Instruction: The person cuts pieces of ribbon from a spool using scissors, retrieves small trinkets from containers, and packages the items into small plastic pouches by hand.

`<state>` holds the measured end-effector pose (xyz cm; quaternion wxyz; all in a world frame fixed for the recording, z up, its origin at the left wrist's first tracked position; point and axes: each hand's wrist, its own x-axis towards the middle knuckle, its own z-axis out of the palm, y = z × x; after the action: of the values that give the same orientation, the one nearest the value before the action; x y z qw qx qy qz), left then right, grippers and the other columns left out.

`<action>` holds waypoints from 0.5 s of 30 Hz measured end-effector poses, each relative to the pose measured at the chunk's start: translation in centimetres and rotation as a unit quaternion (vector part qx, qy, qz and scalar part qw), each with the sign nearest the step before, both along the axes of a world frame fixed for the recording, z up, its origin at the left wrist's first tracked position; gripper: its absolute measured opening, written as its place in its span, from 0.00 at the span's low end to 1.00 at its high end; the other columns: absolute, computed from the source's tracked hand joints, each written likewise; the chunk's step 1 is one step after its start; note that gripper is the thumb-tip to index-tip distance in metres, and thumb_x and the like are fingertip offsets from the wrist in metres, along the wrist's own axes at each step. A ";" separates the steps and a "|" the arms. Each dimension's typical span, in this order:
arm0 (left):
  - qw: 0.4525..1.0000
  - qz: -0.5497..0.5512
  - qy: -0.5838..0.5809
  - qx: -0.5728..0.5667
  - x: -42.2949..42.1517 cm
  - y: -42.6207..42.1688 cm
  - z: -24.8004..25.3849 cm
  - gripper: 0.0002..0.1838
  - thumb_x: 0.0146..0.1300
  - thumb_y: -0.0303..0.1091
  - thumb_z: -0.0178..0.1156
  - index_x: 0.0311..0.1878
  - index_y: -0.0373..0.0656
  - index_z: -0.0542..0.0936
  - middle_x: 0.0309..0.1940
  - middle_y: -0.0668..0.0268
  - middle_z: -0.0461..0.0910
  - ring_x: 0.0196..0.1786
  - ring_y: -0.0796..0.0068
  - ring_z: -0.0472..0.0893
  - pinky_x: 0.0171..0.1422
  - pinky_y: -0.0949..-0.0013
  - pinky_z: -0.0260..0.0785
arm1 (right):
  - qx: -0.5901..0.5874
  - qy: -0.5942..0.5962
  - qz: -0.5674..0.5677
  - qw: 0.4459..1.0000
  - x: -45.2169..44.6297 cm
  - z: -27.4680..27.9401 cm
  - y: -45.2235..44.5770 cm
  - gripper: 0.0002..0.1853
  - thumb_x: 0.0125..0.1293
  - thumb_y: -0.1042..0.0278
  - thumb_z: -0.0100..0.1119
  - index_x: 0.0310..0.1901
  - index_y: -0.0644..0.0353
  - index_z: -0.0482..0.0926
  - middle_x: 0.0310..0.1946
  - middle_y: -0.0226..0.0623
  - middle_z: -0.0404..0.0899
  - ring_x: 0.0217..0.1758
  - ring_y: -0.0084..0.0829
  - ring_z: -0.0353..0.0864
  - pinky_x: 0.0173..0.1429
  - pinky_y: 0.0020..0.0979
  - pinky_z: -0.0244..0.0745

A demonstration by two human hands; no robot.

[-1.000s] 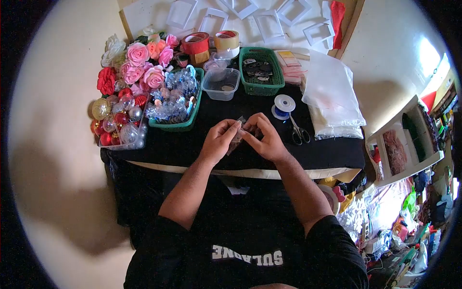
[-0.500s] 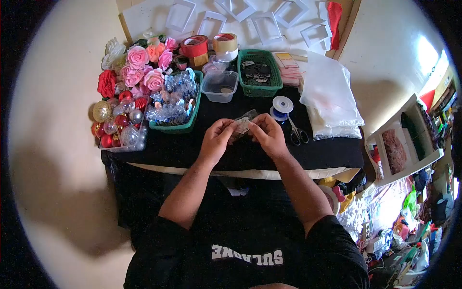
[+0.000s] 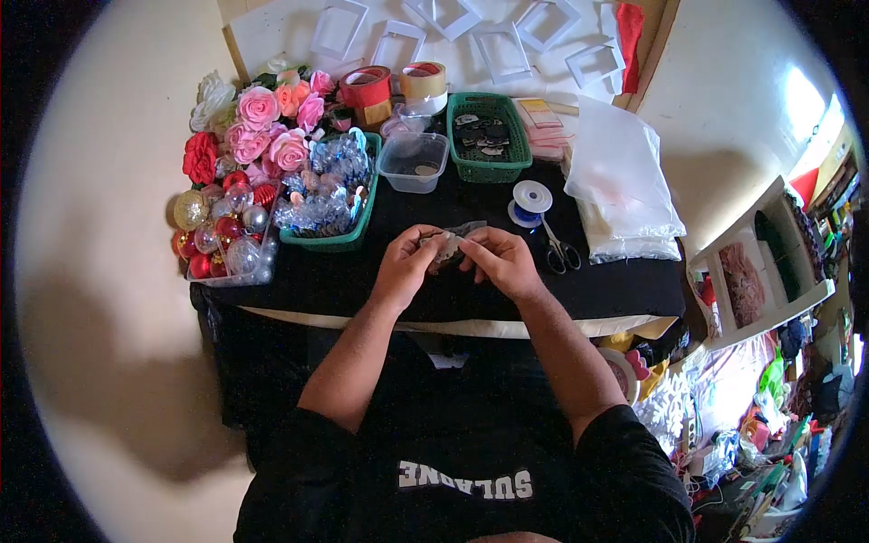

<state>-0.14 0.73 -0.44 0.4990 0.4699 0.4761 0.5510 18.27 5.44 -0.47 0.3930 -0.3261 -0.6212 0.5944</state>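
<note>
Above the front part of the black table, my left hand (image 3: 407, 264) and my right hand (image 3: 501, 262) meet with fingertips pinched. Between them is a small clear plastic bag (image 3: 472, 226), with a small whitish piece (image 3: 449, 244) at its near side. Fingers on both sides grip this little bundle, and they hide much of it. Whether the piece lies inside the bag or against it, I cannot tell. Right of my right hand lie scissors (image 3: 559, 252) and a spool of blue ribbon (image 3: 529, 204). Beyond the hands stands a clear plastic tub (image 3: 414, 139) with a round piece in it.
A green basket (image 3: 369, 210) holds shiny wrapped pieces; another green basket (image 3: 527, 159) holds dark tags. Baubles (image 3: 233, 226), artificial roses (image 3: 261, 110) and tape rolls (image 3: 367, 89) crowd the left and back. Plastic bags (image 3: 625, 181) are stacked right. White frames (image 3: 503, 54) lie at the back.
My fingers have shifted on the small bundle, and my right hand has curled further around it. The whitish piece sits slightly lower and more to the left. The clear plastic now sticks out above the right fingers.
</note>
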 end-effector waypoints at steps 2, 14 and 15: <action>1.000 -0.001 -0.013 -0.002 -0.1 0.2 -0.3 0.11 0.70 0.38 0.59 0.48 0.42 0.80 0.33 0.72 0.79 0.33 0.86 0.75 0.36 0.79 0.67 | 0.014 0.024 0.011 1.000 -0.1 -0.1 -0.1 0.08 0.70 0.67 0.60 0.42 0.63 0.80 0.29 0.33 0.82 0.28 0.19 0.80 0.27 0.20 0.73; 0.999 0.012 -0.044 0.024 0.6 0.1 -0.8 0.05 0.70 0.30 0.54 0.45 0.42 0.75 0.36 0.70 0.78 0.35 0.85 0.76 0.39 0.76 0.70 | 0.122 -0.015 -0.093 0.988 -0.2 0.5 -0.8 0.13 0.69 0.65 0.61 0.48 0.64 0.74 0.24 0.34 0.80 0.25 0.18 0.77 0.27 0.24 0.70; 0.998 0.028 -0.030 0.050 0.6 0.2 -1.0 0.05 0.69 0.29 0.54 0.45 0.41 0.75 0.35 0.70 0.77 0.36 0.84 0.76 0.38 0.76 0.69 | 0.115 0.020 -0.100 0.988 0.0 0.7 -0.8 0.14 0.69 0.65 0.61 0.49 0.64 0.73 0.24 0.34 0.80 0.24 0.16 0.76 0.28 0.24 0.70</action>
<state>0.46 0.88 -1.45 0.4736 0.4637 0.4460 0.6015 18.27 4.68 0.24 0.4973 -0.3273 -0.6420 0.4831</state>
